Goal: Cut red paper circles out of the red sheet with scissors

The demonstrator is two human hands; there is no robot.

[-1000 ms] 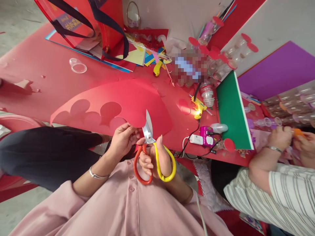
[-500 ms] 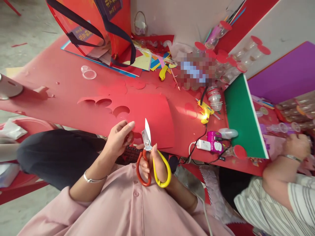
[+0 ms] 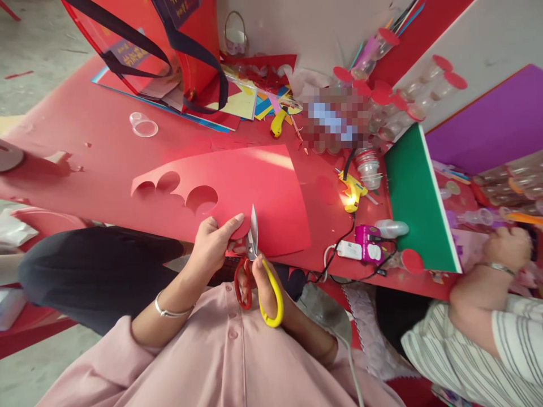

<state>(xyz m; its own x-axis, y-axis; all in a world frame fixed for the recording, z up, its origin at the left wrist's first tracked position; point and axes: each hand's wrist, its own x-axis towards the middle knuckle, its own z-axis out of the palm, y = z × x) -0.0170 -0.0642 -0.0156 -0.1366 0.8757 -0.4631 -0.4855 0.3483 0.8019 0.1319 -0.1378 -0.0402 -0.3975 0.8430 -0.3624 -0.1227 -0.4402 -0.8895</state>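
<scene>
1. Upper left of the frame: a red bag [image 3: 199, 51] with dark straps stands on the table [image 3: 63, 124]; its contents cannot be made out.
2. Left of centre, a small clear cup [image 3: 144, 126] sits below the bag.
3. Right of centre, clear cups [image 3: 368, 168] are nested in one another, just beside a yellow glue gun [image 3: 354, 191].
4. Upper right, clear tubs [image 3: 433, 83] with red lids are grouped; what they hold is too unclear to tell.
5. Top centre, a tiny handled basket [image 3: 235, 42] stands against the pale wall [image 3: 280, 28].
6. The tabletop is red; paper scraps [image 3: 265, 104] lie at upper centre, and a green board [image 3: 419, 203] stands at right.
7. Grey floor [image 3: 31, 51] shows at upper left, a purple panel [image 3: 487, 124] at upper right, and a co-worker's striped sleeve [image 3: 517, 333] at lower right.
8. Centre: the red paper [image 3: 258, 186], with rounded cut-outs, is over the table. The left hand [image 3: 212, 246] pinches it beside the blades, thumb and fingers closed.
9. The right hand [image 3: 265, 285] has its fingers curled around the handles of the scissors [image 3: 253, 237]; the blades look nearly closed.
</scene>
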